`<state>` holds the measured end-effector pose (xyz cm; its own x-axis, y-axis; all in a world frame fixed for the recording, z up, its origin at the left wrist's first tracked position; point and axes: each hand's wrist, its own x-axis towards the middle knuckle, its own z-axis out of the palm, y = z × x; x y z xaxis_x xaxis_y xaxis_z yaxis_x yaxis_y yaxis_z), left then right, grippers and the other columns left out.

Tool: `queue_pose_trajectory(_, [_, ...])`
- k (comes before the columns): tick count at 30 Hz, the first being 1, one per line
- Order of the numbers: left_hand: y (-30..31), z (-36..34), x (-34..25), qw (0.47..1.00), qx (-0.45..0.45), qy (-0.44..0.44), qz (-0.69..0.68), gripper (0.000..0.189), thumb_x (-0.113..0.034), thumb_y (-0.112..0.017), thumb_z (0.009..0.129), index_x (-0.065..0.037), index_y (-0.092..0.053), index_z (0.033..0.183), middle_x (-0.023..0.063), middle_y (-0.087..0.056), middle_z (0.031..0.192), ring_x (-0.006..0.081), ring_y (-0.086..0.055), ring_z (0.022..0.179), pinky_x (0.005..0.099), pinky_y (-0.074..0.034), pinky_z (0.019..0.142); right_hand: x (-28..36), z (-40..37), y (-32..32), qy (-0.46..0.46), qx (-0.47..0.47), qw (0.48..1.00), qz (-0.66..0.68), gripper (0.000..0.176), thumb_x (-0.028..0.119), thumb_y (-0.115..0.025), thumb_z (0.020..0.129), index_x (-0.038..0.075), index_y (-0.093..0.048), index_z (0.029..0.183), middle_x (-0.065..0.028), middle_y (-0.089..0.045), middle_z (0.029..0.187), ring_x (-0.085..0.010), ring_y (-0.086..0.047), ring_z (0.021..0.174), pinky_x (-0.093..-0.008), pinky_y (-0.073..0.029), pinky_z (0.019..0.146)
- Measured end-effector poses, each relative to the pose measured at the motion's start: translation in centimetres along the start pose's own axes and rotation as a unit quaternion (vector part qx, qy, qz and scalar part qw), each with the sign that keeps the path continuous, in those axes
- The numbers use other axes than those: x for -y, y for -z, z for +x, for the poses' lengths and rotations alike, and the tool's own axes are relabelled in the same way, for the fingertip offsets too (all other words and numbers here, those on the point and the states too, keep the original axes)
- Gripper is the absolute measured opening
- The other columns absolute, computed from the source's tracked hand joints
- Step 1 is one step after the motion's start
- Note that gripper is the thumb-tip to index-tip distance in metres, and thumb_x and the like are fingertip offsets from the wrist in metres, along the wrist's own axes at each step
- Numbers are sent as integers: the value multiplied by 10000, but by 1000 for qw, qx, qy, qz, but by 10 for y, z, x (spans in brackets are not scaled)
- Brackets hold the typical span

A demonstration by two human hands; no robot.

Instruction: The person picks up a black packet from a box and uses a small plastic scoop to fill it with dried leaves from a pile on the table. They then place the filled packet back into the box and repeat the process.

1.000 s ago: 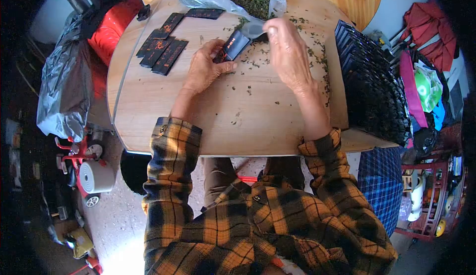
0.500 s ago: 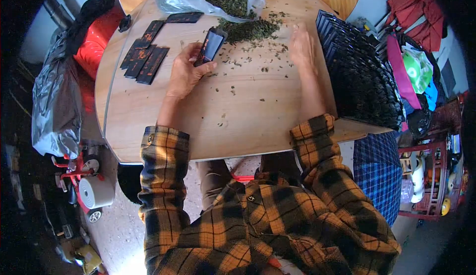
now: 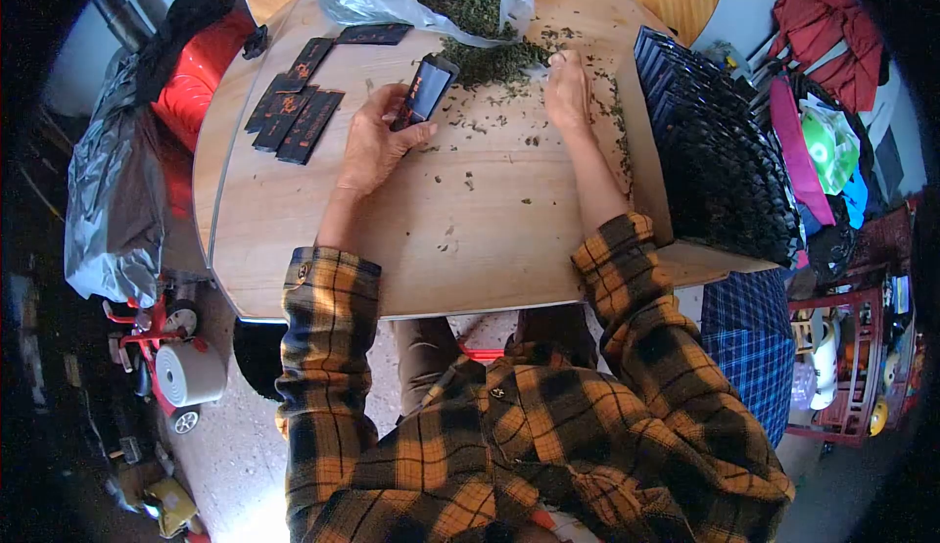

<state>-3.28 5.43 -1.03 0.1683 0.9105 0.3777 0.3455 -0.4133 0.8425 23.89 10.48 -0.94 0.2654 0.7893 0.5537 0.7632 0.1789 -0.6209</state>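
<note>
At far left, a grey plastic cover (image 3: 108, 200) drapes beside a red object (image 3: 201, 68), with a white roll (image 3: 191, 375) below it on the floor. On the left of the counter (image 3: 294, 220) lie overlapping black packets (image 3: 310, 124). The left hand (image 3: 374, 143) is just right of them, its grip closed on an open-topped packet (image 3: 429, 91) tilted to the right. A clear bag (image 3: 357, 0) of dried leaves stands behind, and a leaf pile (image 3: 494, 63) spreads before its mouth. At the pile's right end, the right hand (image 3: 568, 94) has its grip curled around a pale piece (image 3: 536, 71), mostly hidden. Right of it, a carton (image 3: 641, 141) packed with dark packets (image 3: 715, 151) walls off that side; beyond are a folded red umbrella (image 3: 830, 39) and some pink fabric (image 3: 801, 151).

Compared with half a second ago, the left hand and its packet keep their place by the pile, while the right hand is further left, away from the carton and at the leaves.

The counter's left edge curves well outside the packets; its front edge runs under the forearms. Between the forearms is a broad stretch of wood with a few stray flakes, and the carton bounds the right.
</note>
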Motion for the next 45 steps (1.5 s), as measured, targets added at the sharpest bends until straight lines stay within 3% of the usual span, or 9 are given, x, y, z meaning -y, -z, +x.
queue_pose_trajectory(4, [-2,2,7,1000,0,3,-30,604,-192,-821,664,38,-548,1151,142,-629,1048,226,-590,970,337,-464,864,-33,9,-25,-95,-36,982,159,215,184,-425,916,-12,-498,969,-239,-603,828,-409,-590,802,-473,-448,747])
queue_pose_trajectory(8, [-1,3,8,1000,0,-3,-7,610,-187,-826,658,39,-546,1152,138,-627,1044,216,-587,972,333,-465,865,-21,6,-11,-105,-64,976,178,233,202,-413,926,-7,-514,947,-196,-576,749,-372,-577,742,-446,-449,733])
queue_pose_trajectory(16, [-2,2,8,1000,1,-12,-14,549,-173,-816,688,19,-551,1128,55,-609,1018,139,-563,899,292,-474,817,41,-2,25,-37,-34,934,354,237,225,-416,961,15,-522,929,-31,-516,677,-97,-498,562,-250,-432,529])
queue_pose_trajectory(19, [0,1,2,1000,-5,-5,-17,598,-205,-835,647,35,-560,1120,132,-635,982,214,-589,937,328,-469,836,59,-7,36,-18,-12,929,370,255,229,-388,977,19,-525,932,-28,-514,676,-95,-489,564,-241,-427,534])
queue_pose_trajectory(24, [0,0,-3,1000,-10,-14,-19,584,-210,-834,648,27,-568,1110,133,-635,969,218,-593,912,333,-473,817,80,-19,48,9,32,933,359,260,233,-388,981,19,-530,936,-13,-503,673,-84,-474,581,-233,-418,549])
queue_pose_trajectory(29, [0,-2,-7,999,-15,-29,0,569,-201,-833,645,19,-574,1101,120,-636,943,202,-592,883,326,-470,804,89,-27,45,122,87,957,248,222,204,-396,970,24,-526,961,-91,-551,693,-182,-551,629,-332,-452,611])
queue_pose_trajectory(30, [0,-2,-8,1000,-8,-20,-9,569,-198,-834,642,17,-575,1101,116,-637,938,198,-591,878,322,-469,801,95,-30,49,122,107,961,224,204,192,-408,967,20,-518,971,-151,-571,744,-258,-579,682,-379,-457,667])
queue_pose_trajectory(34, [1,-3,-12,1000,-4,-11,-8,566,-189,-836,634,14,-578,1095,109,-637,927,193,-588,861,312,-465,786,110,-38,56,197,100,962,160,167,157,-421,966,20,-514,968,-194,-577,860,-351,-578,780,-412,-456,691])
queue_pose_trajectory(45, [1,-1,-6,1000,0,-11,6,590,-198,-835,644,24,-567,1121,126,-639,988,210,-600,925,332,-470,839,111,-42,46,293,39,944,148,96,86,-481,919,17,-525,970,-185,-570,881,-363,-574,812,-429,-460,718])
